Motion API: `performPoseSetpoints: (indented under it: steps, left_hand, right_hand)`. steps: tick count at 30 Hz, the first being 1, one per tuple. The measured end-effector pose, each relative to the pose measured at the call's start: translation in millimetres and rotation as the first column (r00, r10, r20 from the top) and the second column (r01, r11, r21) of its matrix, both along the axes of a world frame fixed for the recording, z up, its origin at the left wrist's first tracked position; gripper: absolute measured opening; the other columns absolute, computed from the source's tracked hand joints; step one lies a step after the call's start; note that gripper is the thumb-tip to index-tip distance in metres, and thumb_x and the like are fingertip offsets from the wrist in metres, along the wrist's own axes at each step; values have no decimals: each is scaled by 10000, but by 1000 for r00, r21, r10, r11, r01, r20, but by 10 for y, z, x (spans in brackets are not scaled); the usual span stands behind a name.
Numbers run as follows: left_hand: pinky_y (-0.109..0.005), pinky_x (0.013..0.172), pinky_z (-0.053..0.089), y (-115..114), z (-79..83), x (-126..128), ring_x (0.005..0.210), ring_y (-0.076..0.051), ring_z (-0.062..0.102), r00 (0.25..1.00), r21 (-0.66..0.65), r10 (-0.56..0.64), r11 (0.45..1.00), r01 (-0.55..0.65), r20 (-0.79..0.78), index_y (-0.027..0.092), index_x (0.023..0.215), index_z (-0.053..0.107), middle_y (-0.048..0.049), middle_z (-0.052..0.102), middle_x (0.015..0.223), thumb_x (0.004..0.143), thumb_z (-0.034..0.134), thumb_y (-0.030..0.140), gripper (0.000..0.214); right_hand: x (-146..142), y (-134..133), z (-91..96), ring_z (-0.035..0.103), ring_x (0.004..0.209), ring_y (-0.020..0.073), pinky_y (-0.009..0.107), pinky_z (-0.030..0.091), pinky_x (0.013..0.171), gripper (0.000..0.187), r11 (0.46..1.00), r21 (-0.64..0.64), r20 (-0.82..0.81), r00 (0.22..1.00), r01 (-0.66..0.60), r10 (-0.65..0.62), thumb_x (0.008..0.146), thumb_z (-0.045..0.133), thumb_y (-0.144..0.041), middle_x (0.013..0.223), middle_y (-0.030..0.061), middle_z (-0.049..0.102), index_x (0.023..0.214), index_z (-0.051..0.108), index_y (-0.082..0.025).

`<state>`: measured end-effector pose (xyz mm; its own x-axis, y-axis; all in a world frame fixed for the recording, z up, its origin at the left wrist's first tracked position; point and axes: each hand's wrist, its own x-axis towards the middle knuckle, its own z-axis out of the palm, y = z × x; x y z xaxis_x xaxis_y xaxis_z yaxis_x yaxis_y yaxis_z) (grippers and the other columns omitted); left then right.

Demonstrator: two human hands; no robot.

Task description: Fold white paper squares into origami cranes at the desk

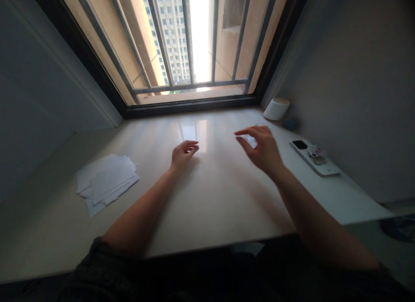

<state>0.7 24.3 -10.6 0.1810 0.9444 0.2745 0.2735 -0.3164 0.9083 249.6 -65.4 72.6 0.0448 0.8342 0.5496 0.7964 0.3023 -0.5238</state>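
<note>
My left hand (183, 154) hovers just over the pale sill top (207, 194) near its middle, fingers loosely curled and apart, holding nothing. My right hand (261, 148) is raised a little to the right, thumb and fingers bent toward each other around a small white piece of paper (251, 139) that shows faintly between them. A messy stack of white paper sheets (105, 181) lies on the surface far to the left of my left hand.
A white phone-like slab (313, 158) with small items on it lies at the right. A white cylinder (276, 108) stands in the far right corner beside a small dark round thing (291, 123). A barred window (191, 46) runs along the back. Grey walls close in both sides.
</note>
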Motion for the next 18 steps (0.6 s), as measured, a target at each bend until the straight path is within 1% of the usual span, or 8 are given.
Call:
performPoseSetpoints:
  steps: [1, 3, 5, 6, 9, 14, 16, 18]
  left_hand:
    - [-283, 707, 512, -3, 5, -2, 782, -170, 670, 1000, 16, 17, 1000, -17, -2, 210, 992, 701, -59, 730, 926, 758, 682, 383, 291]
    - [-283, 717, 513, -6, 15, -7, 793, -169, 668, 998, 40, 56, 998, -57, 10, 208, 994, 696, -59, 724, 943, 777, 661, 385, 282]
    - [-273, 703, 511, 1, 22, -11, 807, -168, 670, 995, 43, 96, 994, -98, 36, 204, 1018, 679, -60, 716, 961, 801, 631, 384, 286]
    - [-267, 694, 508, 7, 24, -12, 806, -166, 671, 992, 37, 113, 993, -115, 50, 201, 1030, 669, -61, 710, 973, 816, 612, 385, 288]
    - [-260, 683, 502, 12, 31, -9, 774, -152, 670, 988, 11, 128, 992, -130, 86, 195, 1053, 644, -60, 701, 968, 857, 551, 390, 292]
    - [-252, 652, 486, -133, 83, 32, 680, -135, 654, 992, 71, 89, 993, -96, 94, 202, 1068, 620, -32, 694, 832, 898, 492, 401, 292]
    - [-242, 609, 460, -221, 136, 51, 683, -137, 659, 996, 132, 93, 987, -93, 9, 219, 1087, 619, -30, 706, 869, 912, 476, 402, 290]
    - [-242, 641, 463, -289, 221, 45, 751, -148, 669, 990, 187, 103, 979, -84, -98, 231, 1110, 622, -35, 714, 912, 929, 451, 387, 293]
  right_hand:
    - [-260, 76, -52, 580, 992, 263, 402, 450, 859, 277, 999, -13, -155, 987, -47, 44, 894, 503, -443, 988, 65, 684, 968, 684, -247]
    - [-704, 245, -251, 621, 874, 222, 357, 478, 757, 308, 984, -82, -433, 895, -160, 109, 907, 453, -470, 927, 41, 698, 956, 662, -249]
    - [-989, 391, -498, 632, 788, 197, 333, 482, 721, 301, 969, -136, -580, 810, -205, 91, 900, 452, -461, 874, 33, 698, 943, 650, -238]
    - [-1065, 442, -611, 629, 753, 190, 327, 479, 706, 287, 970, -146, -605, 793, -196, 69, 894, 458, -441, 842, 33, 694, 946, 648, -231]
    - [-1104, 499, -831, 614, 698, 179, 310, 465, 667, 217, 962, -161, -570, 817, -220, 92, 859, 492, -343, 784, 16, 682, 960, 653, -239]
    - [-1010, 498, -897, 615, 676, 164, 297, 463, 672, 201, 933, -190, -533, 830, -306, 163, 837, 494, -295, 756, 0, 681, 939, 661, -246]
    - [-1001, 518, -911, 624, 687, 167, 298, 465, 682, 212, 926, -199, -541, 824, -321, 169, 838, 497, -307, 754, 4, 683, 953, 660, -238]
    - [-1000, 535, -929, 628, 692, 170, 297, 464, 686, 227, 922, -201, -548, 818, -332, 175, 836, 501, -320, 743, 6, 681, 971, 661, -232]
